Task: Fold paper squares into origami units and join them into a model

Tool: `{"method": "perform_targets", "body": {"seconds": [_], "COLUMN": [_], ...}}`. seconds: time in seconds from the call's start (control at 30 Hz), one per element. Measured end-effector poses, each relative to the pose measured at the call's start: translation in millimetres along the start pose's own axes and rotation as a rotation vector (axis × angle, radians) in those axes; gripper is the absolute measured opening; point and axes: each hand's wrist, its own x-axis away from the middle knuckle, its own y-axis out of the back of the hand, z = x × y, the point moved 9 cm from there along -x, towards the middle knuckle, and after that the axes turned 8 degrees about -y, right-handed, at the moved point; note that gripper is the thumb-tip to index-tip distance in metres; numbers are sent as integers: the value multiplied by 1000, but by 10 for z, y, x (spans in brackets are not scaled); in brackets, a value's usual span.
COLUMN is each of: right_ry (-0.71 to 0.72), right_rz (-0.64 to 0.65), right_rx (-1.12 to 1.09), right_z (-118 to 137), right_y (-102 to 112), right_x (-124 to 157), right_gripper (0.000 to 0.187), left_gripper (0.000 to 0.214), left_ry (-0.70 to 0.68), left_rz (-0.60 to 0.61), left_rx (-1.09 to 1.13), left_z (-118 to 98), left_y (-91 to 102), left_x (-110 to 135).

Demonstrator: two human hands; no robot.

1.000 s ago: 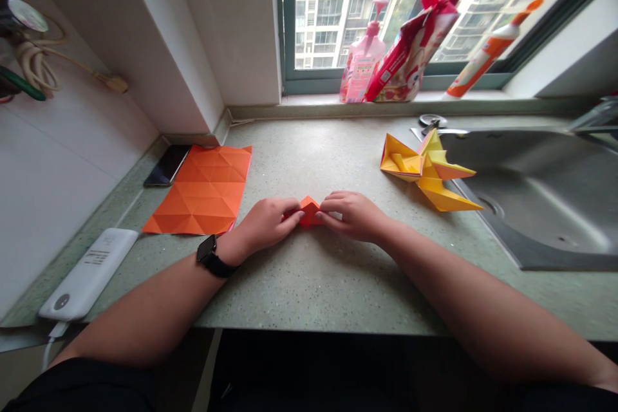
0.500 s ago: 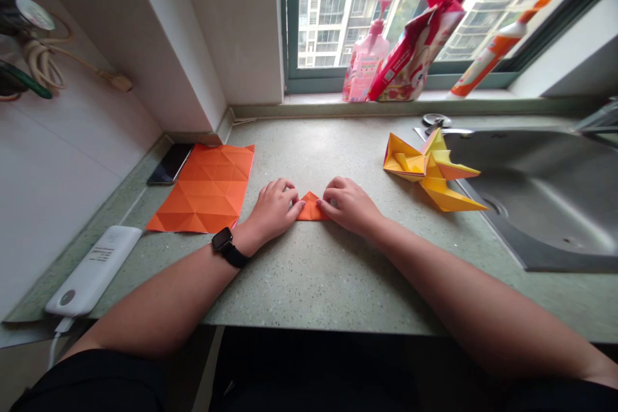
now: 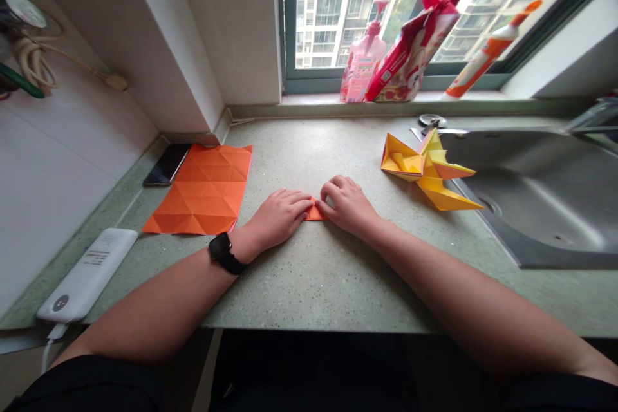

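Note:
A small folded piece of orange paper (image 3: 316, 212) lies on the countertop between my hands, with only its middle showing. My left hand (image 3: 282, 215) reaches over the paper's left part, fingers stretched out and close together, pressing down on it; the thumb is near its lower edge. Curled fingers of my right hand (image 3: 348, 205) pinch the paper's right side, hiding that corner. A black smartwatch (image 3: 221, 246) is on my left wrist. Left of my hands is a larger creased orange sheet (image 3: 207, 187), lying flat.
A yellow folded-paper model (image 3: 429, 170) stands by the steel sink (image 3: 555, 199). On the left are a dark phone (image 3: 167, 164) and a white power bank (image 3: 89, 273) with a cable. A pink pump bottle (image 3: 364, 67), a red bag (image 3: 415, 55) and an orange-white bottle (image 3: 485, 61) line the sill.
My left hand has slid right and its fingers have straightened over the folded paper, covering its left part and tip. My right hand stays nearly in place at the right side.

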Motion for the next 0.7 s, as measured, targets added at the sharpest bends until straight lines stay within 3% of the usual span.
{"method": "perform_targets", "body": {"seconds": [0.2, 0.53, 0.7], "right_ry": [-36, 15, 39], "right_rz": [21, 119, 111], "right_rx": [-6, -73, -56], "right_z": [-69, -136, 4], "right_y": [-42, -104, -97], "right_x": [8, 56, 32], "right_gripper": [14, 49, 57], "left_gripper": [23, 21, 22], "left_ry": [-26, -12, -1], "left_rz": [-7, -2, 8], "left_rx": [8, 23, 28], "left_z": [-1, 53, 78], "left_y": [11, -10, -39], "left_x": [-15, -7, -13]}}
